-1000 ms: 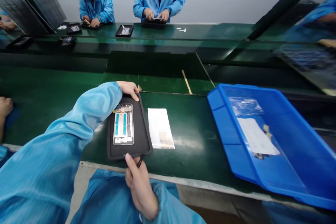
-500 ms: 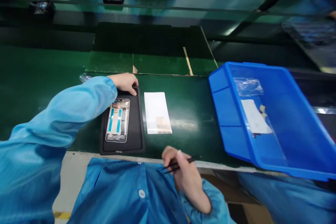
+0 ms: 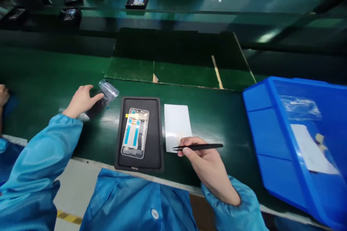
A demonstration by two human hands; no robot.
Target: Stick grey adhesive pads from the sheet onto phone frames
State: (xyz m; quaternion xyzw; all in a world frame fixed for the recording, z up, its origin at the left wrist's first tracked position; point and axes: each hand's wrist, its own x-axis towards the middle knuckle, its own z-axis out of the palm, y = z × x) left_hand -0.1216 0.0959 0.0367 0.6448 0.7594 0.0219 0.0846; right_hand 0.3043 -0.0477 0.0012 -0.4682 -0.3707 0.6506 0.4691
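Observation:
A black tray (image 3: 154, 133) lies on the green table, with an opened phone body (image 3: 135, 133) inside it. Right of the tray is a white sheet (image 3: 177, 121). Black tweezers (image 3: 207, 146) are pinched in my right hand (image 3: 207, 162), their tips over the sheet's lower part. My left hand (image 3: 82, 101) is left of the tray, fingers apart, beside a clear plastic bag (image 3: 108, 92) with dark contents. It reaches the bag's left side and holds nothing that I can see.
A blue bin (image 3: 273, 151) at the right contains plastic and white paper. A raised green board (image 3: 179, 75) lies behind the tray. Across the bench, people's hands work at black trays (image 3: 137, 0). Another person's hand (image 3: 3, 95) shows at the far left.
My left hand has left the tray's top edge and moved left to the plastic bag. My right hand has risen with the tweezers from the table's front edge to the white sheet. The view has shifted.

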